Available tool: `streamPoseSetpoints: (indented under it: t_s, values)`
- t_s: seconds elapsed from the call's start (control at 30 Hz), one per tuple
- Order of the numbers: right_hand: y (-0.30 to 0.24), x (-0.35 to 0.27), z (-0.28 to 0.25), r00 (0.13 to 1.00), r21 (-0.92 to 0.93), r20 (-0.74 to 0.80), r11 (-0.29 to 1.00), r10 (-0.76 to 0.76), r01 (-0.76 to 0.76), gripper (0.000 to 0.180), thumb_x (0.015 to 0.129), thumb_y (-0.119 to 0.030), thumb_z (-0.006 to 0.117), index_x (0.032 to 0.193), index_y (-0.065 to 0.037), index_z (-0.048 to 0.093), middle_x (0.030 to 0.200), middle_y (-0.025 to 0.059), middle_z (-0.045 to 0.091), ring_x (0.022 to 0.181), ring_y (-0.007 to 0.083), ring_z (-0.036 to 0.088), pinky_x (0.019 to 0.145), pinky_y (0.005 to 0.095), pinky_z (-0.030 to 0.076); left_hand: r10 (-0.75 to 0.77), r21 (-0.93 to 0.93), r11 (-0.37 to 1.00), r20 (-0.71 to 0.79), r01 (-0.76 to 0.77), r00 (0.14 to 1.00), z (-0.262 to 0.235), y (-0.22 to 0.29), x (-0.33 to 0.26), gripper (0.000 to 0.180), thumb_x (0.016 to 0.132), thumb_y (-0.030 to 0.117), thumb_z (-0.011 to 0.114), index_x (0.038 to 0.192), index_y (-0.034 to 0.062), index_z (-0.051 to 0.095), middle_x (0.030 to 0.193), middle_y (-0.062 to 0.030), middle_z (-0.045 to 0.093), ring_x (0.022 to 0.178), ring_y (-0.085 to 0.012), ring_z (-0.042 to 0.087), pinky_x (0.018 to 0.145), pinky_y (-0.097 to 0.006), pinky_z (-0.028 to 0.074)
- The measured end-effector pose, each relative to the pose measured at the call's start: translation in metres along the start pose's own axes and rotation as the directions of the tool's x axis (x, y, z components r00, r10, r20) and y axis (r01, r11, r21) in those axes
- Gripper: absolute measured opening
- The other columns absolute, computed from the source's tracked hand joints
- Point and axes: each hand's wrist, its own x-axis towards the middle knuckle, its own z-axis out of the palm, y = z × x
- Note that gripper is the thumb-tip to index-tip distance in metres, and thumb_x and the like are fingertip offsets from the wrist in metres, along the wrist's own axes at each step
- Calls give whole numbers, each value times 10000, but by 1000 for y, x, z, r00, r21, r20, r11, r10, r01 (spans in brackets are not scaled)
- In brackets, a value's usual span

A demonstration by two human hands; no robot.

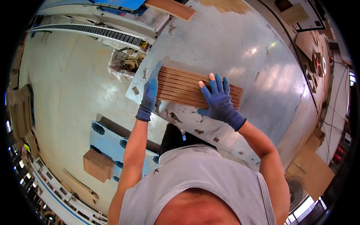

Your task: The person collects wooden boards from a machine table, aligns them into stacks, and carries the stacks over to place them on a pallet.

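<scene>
A row of brown wooden strips (180,88), packed side by side, lies on the grey metal table (270,84) close to its near left corner. My left hand (149,93), in a blue glove, presses flat along the left ends of the strips with its fingers stretched out. On top of the strips toward their right end rests my right hand (219,100), fingers spread. Two bare fingertips poke out of its blue glove. The strips under my right palm are hidden.
A brown board (174,8) lies at the table's far end beside a machine with a roller track (108,33). Below it sits a scrap-filled bag (129,62). At my left, a wood stack (98,165) stands on a blue pallet (107,138). Panels (309,168) lean at right.
</scene>
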Motion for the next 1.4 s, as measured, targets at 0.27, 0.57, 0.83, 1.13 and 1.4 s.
streamPoseSetpoints:
  t_s: [0.27, 0.57, 0.83, 1.13, 1.4]
  values:
    - [3, -3, 1, 999, -5, -32, 1000, -15, 15, 1060, 643, -522, 868, 1514, -147, 395, 1523, 289, 271, 1417, 505, 272, 1158, 682, 190, -113, -26, 993, 27, 114, 993, -11, -19, -5, 570, 1106, 359, 400, 1490, -63, 426, 1545, -157, 461, 1401, -213, 449, 1155, -318, 338]
    - [12, -2, 8, 991, -5, -117, 998, -70, 70, 932, 653, -481, 858, 1439, -147, 486, 1419, 268, 353, 1316, 453, 369, 1110, 659, 257, 59, -99, 993, -59, -64, 997, -1, -2, 9, 463, 1093, 256, 458, 1436, -52, 499, 1418, -170, 575, 1342, -245, 514, 1130, -337, 381]
    - [9, 1, 9, 978, 23, -164, 991, -128, 134, 939, 626, -454, 877, 1425, -132, 502, 1406, 271, 377, 1302, 463, 380, 1095, 660, 269, 428, 830, 417, 180, -371, 885, 82, 31, 11, 488, 953, 257, 615, 1372, 16, 548, 1405, -187, 544, 1364, -392, 450, 1191, -554, 266]
    - [-10, 6, -2, 995, -101, -16, 990, -102, 100, 1005, 678, -476, 848, 1487, -58, 421, 1492, 331, 317, 1341, 535, 341, 1087, 702, 260, 355, 911, 321, 139, -260, 925, 84, 25, 7, 436, 916, 282, 576, 1249, 3, 611, 1270, -187, 577, 1259, -369, 479, 1119, -565, 317]
    - [13, -6, 13, 961, -143, -129, 963, -245, 226, 991, 698, -446, 826, 1486, -32, 391, 1386, 348, 439, 1266, 528, 440, 1052, 607, 355, 676, 890, 339, -5, -305, 736, 103, 13, 12, 312, 786, 331, 622, 916, 51, 669, 1004, -135, 622, 1085, -329, 555, 1099, -512, 365]
